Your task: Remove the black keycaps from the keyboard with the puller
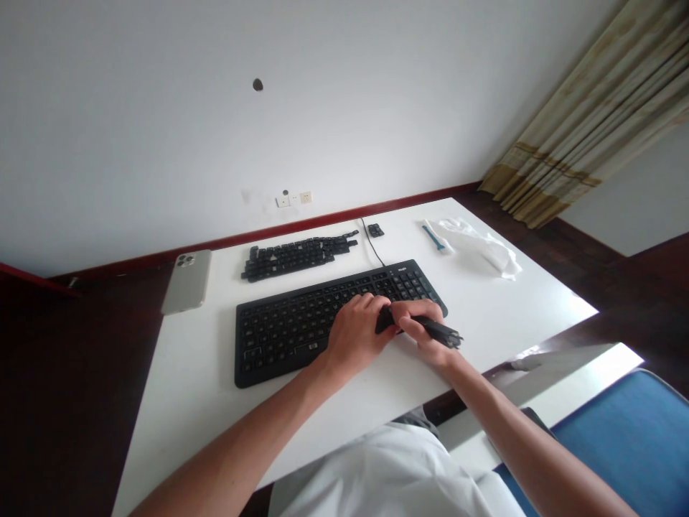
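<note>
On the white counter (161, 431), a black keyboard (280, 345) sits in front of us, and our left hand (352, 334) and right hand (423, 324) meet over its near right corner. Both hands are closed on a narrow black piece (444, 332), held just over the keys with one end jutting past the keyboard's edge; the fingers hide too much of it for us to say exactly what it is. The step in hand is working this piece between both hands, and any further handling calls for one grip to loosen. Beyond the keyboard lie a strip of loose black keycaps (298, 257), a small cluster of keycaps (375, 230), a thin black cable (373, 243), a smartphone (186, 281), a white cloth (479, 248) and a blue plastic tool (433, 237).
</note>
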### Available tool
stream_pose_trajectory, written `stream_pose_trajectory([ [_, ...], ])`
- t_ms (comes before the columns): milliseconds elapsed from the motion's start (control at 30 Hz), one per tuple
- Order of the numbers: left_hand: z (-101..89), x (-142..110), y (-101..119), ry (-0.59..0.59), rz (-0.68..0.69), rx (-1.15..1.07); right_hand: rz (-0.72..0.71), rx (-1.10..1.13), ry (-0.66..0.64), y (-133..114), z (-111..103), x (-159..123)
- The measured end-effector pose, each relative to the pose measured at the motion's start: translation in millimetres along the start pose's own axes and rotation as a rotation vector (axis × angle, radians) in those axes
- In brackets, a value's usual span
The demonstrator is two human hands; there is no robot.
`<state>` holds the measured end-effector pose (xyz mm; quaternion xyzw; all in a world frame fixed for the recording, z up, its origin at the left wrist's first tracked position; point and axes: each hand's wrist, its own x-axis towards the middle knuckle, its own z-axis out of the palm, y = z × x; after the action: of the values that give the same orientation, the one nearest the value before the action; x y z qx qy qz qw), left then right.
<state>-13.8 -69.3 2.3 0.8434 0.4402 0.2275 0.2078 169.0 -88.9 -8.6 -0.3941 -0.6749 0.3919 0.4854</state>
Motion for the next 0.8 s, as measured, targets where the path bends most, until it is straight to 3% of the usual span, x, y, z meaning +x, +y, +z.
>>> stream_pose_trajectory([
  [167, -0.7, -2, 1, -0.031, 0.043, 0.086, 0.028, 0.117, 0.168, 3, 5, -6],
  [433, 7.1, 14, -6, -0.051, 0.316, 0.322, -0.141, -0.097, 0.048, -7, 11, -4],
  [633, 5.3, 32, -11, -0.214, 0.392, 0.309, -0.183, -0.145, 0.081, -1, 11, -1],
  [800, 4.7, 37, -12, -0.23, 0.408, 0.303, -0.154, -0.126, 0.129, 2, 12, -2],
])
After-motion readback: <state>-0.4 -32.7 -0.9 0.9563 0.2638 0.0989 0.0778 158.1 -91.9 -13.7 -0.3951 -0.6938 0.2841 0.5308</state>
